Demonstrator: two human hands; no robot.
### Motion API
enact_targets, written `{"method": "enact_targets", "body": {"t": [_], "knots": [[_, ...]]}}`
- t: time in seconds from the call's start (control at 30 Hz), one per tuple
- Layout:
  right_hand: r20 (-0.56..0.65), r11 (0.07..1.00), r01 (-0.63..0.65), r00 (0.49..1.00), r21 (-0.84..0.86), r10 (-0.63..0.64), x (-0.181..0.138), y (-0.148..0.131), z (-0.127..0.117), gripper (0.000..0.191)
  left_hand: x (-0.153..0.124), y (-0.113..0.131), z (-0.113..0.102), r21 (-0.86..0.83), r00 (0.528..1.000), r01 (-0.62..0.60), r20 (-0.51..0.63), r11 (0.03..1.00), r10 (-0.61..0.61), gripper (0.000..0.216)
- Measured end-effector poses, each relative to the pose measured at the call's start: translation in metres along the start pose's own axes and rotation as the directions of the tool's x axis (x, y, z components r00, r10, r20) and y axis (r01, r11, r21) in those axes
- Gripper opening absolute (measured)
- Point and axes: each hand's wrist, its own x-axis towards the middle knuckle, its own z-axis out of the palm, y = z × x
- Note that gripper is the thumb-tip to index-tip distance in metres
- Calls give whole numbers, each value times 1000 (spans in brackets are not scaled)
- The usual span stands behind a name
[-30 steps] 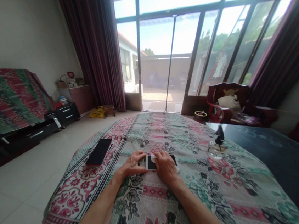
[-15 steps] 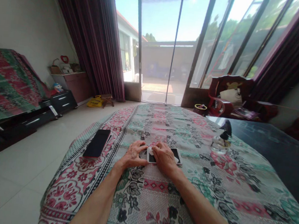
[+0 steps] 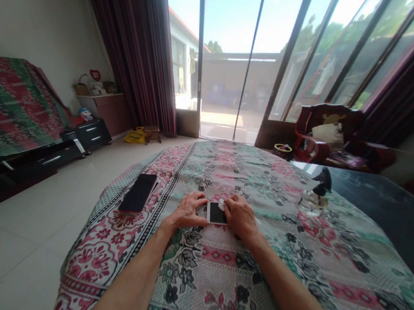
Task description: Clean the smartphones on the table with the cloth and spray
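Note:
A white-framed phone (image 3: pixel 216 212) lies screen up on the flowered tablecloth (image 3: pixel 217 269). My left hand (image 3: pixel 188 210) rests at its left end, fingers curled against the edge, steadying it. My right hand (image 3: pixel 240 216) covers the phone's right part and pinches a small white wipe (image 3: pixel 221 204) pressed onto the screen. A second phone (image 3: pixel 138 193) with a dark screen and red case lies further left near the table's edge, untouched.
A clear spray bottle (image 3: pixel 315 196) with a black head stands at the right on the cloth. Beyond it is the bare dark tabletop (image 3: pixel 383 203). A wooden chair (image 3: pixel 323 133), glass doors, curtains and a low cabinet (image 3: pixel 90 135) ring the room.
My right hand has slid to the right along the phone, baring more of the screen's left part. The view has tilted slightly; the left hand has stayed at the phone's end.

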Motion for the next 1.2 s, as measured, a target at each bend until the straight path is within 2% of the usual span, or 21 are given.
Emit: {"method": "enact_targets", "body": {"t": [0.1, 0.37, 0.53, 0.77, 0.93, 1.1, 1.2], "knots": [[-32, 1000, 15, 999, 4, -14, 3, -5, 4, 25, 0, 1, 0, -23, 1000, 19, 3, 1000, -19, 62], [54, 963, 252, 965, 93, -258, -5, -23, -1, 21, 0, -1, 3, -42, 999, 38, 3, 998, -38, 61], [76, 969, 221, 970, 110, -230, -10, -21, -5, 20, 0, -3, 4, -46, 999, 32, -3, 998, -32, 62], [6, 984, 158, 987, 83, -159, 4, -20, 6, 23, 1, -2, 2, -39, 999, 36, -1, 999, -36, 62], [50, 973, 218, 974, 78, -222, 17, -21, 9, 24, 0, 0, 1, -71, 999, 32, -8, 997, -33, 59], [69, 928, 361, 927, 94, -368, 2, -23, 1, 20, 0, 1, 1, -80, 999, 37, -12, 996, -38, 60], [87, 912, 391, 911, 120, -402, -6, -22, -2, 19, 0, 1, 1, -76, 999, 26, -23, 997, -28, 60]]}}
